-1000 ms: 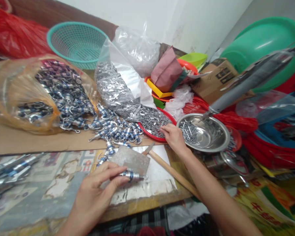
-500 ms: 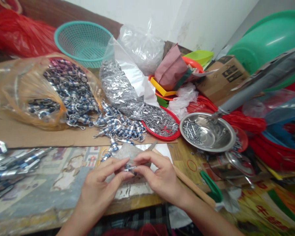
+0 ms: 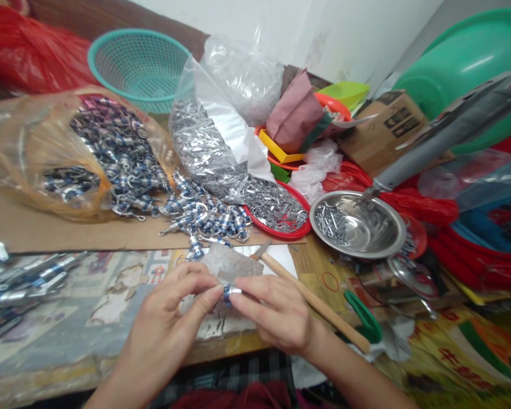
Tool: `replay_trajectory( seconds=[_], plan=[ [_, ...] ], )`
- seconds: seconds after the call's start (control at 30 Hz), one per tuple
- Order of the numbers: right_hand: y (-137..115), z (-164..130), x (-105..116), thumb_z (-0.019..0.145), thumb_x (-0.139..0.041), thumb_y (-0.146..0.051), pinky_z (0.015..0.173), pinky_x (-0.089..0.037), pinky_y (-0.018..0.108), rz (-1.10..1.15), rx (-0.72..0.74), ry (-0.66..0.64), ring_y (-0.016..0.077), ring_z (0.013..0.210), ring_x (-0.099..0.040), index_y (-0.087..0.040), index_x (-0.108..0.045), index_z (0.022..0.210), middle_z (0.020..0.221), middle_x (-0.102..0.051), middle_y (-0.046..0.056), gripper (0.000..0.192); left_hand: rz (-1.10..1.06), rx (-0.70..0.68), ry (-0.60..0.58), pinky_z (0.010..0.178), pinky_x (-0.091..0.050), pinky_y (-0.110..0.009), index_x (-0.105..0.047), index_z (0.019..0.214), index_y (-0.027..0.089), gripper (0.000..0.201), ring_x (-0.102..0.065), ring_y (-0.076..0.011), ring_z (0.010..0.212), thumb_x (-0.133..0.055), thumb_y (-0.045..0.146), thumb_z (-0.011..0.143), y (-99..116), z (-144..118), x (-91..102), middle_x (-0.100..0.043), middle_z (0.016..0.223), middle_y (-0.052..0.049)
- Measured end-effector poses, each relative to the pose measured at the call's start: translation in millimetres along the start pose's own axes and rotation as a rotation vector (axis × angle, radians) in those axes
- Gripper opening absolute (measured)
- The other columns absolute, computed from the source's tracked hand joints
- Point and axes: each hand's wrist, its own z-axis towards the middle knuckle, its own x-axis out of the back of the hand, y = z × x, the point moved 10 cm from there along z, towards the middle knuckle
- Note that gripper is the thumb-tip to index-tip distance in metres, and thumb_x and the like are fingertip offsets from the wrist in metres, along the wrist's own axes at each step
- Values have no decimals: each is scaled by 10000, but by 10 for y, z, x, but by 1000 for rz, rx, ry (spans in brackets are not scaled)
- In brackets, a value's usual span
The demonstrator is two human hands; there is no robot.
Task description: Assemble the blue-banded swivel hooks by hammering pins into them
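Note:
Above the near edge of the bench, my left hand (image 3: 174, 312) pinches one end of a small blue-and-silver metal fitting (image 3: 227, 293). The fingers of my right hand (image 3: 276, 309) close on its other end, so most of the fitting is hidden. Just behind the fingertips lies a flat grey block (image 3: 234, 266). A hammer (image 3: 319, 304) with a wooden handle rests at the right of the block, its head partly in view. Similar blue-and-silver fittings with hooks or rings lie in a loose pile (image 3: 213, 218) beyond my hands.
An orange plastic bag (image 3: 21, 147) spills more fittings onto cardboard. Small metal strips fill a clear bag (image 3: 204, 147) and a red dish (image 3: 292, 234). Pins lie in a steel bowl (image 3: 375, 227) at right, under a grey tool arm (image 3: 434, 142). More fittings (image 3: 25, 289) sit at left.
The fitting is turned so its blue band shows more plainly between my fingertips. My right fingers have straightened along it and come lower, uncovering more of the block and hammer.

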Motion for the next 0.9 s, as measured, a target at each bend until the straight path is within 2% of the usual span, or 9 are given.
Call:
replay_trajectory(
  seconds=[0.13,0.23,0.47,0.6,0.67,0.77,0.83,0.9],
  plan=[
    [117,-1,-4,796,-462,-57,677,-525,239,97,-155,27,146,834,-639,-171,-614,1037,932,-679,98,307,-65,80,-57,664,-483,-220,-716,712,284,101,-653,-180,707,-628,332,706,-92,-11,-43,-732,775,3],
    [164,-31,-3,790,-489,-58,677,-528,222,176,-226,50,141,816,-644,-155,-638,988,912,-678,109,266,-159,161,-52,610,-513,-221,-733,713,281,102,-668,-190,645,-678,334,647,-164,-21,-60,-748,727,-4],
    [-72,10,69,804,-465,-79,682,-524,284,52,-26,-3,180,846,-626,-116,-620,989,920,-685,126,243,-218,189,-53,597,-522,-215,-719,658,253,99,-669,-183,633,-640,309,679,-149,-43,-92,-739,686,-17],
    [-77,26,57,793,-455,-60,682,-522,285,70,-20,-26,186,851,-622,-93,-624,973,924,-681,141,248,-213,123,-126,683,-518,-225,-716,627,250,119,-675,-197,744,-630,305,687,-70,-28,-91,-740,773,-28],
    [-53,29,41,784,-463,-51,668,-522,274,83,-54,-17,175,825,-627,-101,-632,968,927,-680,134,255,-218,141,-173,704,-517,-239,-722,626,246,141,-673,-202,756,-624,318,698,-78,-40,-113,-741,788,-33],
    [40,32,29,794,-509,-78,649,-527,239,151,-200,25,152,768,-638,-106,-656,931,879,-683,123,203,-328,307,-159,698,-528,-249,-730,741,252,125,-680,-202,748,-678,321,651,-236,-108,-148,-749,798,-19],
    [139,33,1,797,-553,-126,642,-529,218,237,-324,28,143,735,-642,-96,-676,893,825,-688,114,159,-445,448,-93,677,-538,-236,-703,875,260,307,-685,-197,755,-745,294,573,-387,-183,-184,-752,814,0],
    [266,49,-79,796,-585,-187,630,-525,198,315,-403,-60,130,700,-642,-111,-697,846,777,-693,83,144,-516,536,-42,659,-545,-228,-668,944,234,424,-688,-195,743,-774,285,537,-500,-245,-244,-751,788,-3]
  ],
)
